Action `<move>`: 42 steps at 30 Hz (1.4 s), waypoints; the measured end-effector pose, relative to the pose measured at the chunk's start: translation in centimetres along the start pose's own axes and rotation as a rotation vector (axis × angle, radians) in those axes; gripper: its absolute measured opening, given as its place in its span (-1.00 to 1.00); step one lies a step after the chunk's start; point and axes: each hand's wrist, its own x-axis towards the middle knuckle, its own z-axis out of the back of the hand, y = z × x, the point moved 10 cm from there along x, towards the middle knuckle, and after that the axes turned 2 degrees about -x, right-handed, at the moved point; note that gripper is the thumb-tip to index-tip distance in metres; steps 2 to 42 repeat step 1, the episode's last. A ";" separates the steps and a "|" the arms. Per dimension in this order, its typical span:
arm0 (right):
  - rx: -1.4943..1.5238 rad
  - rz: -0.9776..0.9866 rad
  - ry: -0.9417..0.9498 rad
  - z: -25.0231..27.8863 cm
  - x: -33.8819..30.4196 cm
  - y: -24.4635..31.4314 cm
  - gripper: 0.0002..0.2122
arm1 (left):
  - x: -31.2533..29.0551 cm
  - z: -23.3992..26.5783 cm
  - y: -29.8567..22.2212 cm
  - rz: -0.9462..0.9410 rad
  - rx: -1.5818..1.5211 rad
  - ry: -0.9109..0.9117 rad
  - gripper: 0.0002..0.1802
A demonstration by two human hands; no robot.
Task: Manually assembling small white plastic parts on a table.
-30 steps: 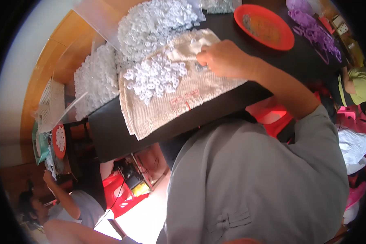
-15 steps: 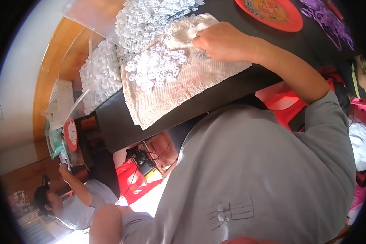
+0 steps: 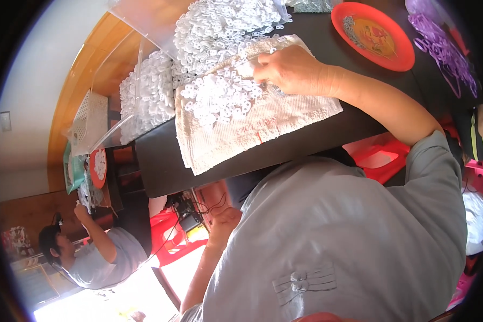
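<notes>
My right hand (image 3: 292, 70) rests on a beige towel (image 3: 290, 110), fingers curled in a pinch at the edge of a small heap of white plastic pieces (image 3: 220, 99). Each piece is a small flat oval with holes. What the fingertips hold, if anything, is hidden. A small grey patch shows under that hand. Low beside the dark table's edge, my left hand (image 3: 225, 222) is curled against my grey shirt, and its contents cannot be made out. Behind the towel lies a much larger pile of the same white pieces (image 3: 220, 27).
The dark table (image 3: 161, 166) carries a red plate (image 3: 405, 53) with small grey bits at far right, beside purple strands (image 3: 440, 51). A clear panel (image 3: 145, 19) stands by the pile. Red stools (image 3: 378, 153) are below. Another person (image 3: 104, 252) works at left.
My left hand has come into view beside my shirt. My right hand stays on the towel with fingers curled, shifted slightly toward the white heap. The whole view has moved, so the table sits lower and further right.
</notes>
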 end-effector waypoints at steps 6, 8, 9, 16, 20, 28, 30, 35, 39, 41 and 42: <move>0.012 0.000 0.055 -0.8 0.4 0.2 -0.89 | -6.6 1.3 4.1 0.000 -0.013 -0.008 -0.62; 0.012 0.000 0.055 -0.8 0.4 0.2 -0.89 | -6.6 1.3 4.1 0.000 -0.013 -0.008 -0.62; 0.012 0.000 0.055 -0.8 0.4 0.2 -0.89 | -6.6 1.3 4.1 0.000 -0.013 -0.008 -0.62; 0.012 0.000 0.055 -0.8 0.4 0.2 -0.89 | -6.6 1.3 4.1 0.000 -0.013 -0.008 -0.62; 0.012 0.000 0.055 -0.8 0.4 0.2 -0.89 | -6.6 1.3 4.1 0.000 -0.013 -0.008 -0.62; 0.012 0.000 0.055 -0.8 0.4 0.2 -0.89 | -6.6 1.3 4.1 0.000 -0.013 -0.008 -0.62; 0.012 0.000 0.055 -0.8 0.4 0.2 -0.89 | -6.6 1.3 4.1 0.000 -0.013 -0.008 -0.62; 0.012 0.000 0.055 -0.8 0.4 0.2 -0.89 | -6.6 1.3 4.1 0.000 -0.013 -0.008 -0.62; 0.012 0.000 0.055 -0.8 0.4 0.2 -0.89 | -6.6 1.3 4.1 0.000 -0.013 -0.008 -0.62; 0.012 0.000 0.055 -0.8 0.4 0.2 -0.89 | -6.6 1.3 4.1 0.000 -0.013 -0.008 -0.62; 0.012 0.000 0.055 -0.8 0.4 0.2 -0.89 | -6.6 1.3 4.1 0.000 -0.013 -0.008 -0.62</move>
